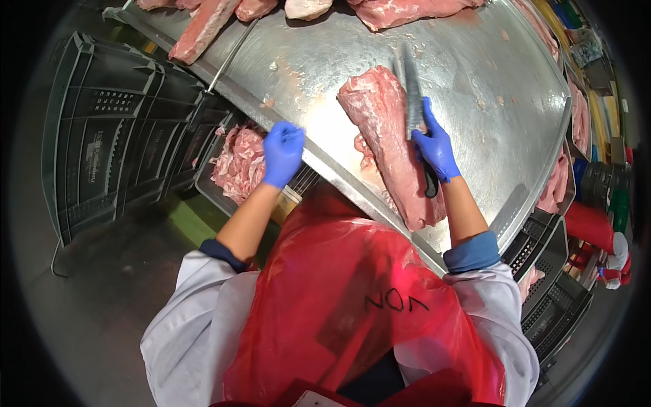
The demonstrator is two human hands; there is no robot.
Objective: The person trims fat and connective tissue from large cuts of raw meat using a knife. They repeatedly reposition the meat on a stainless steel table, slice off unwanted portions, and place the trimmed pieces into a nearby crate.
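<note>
Right grip [435, 146]: closed round 1 knife [413, 108], just right of meat loin [390, 149]. Left grip [283, 154]: curled, contents not discernible, left of loin. Loin on bench [488, 156], seemingly part-trimmed; trimmings [239, 163] farther left; more cuts [407, 12] beyond loin, probably untrimmed.

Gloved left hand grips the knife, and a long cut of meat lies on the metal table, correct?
Wrong side: the head view shows the knife in the gloved right hand. The long cut of meat does lie on the metal table.
</note>
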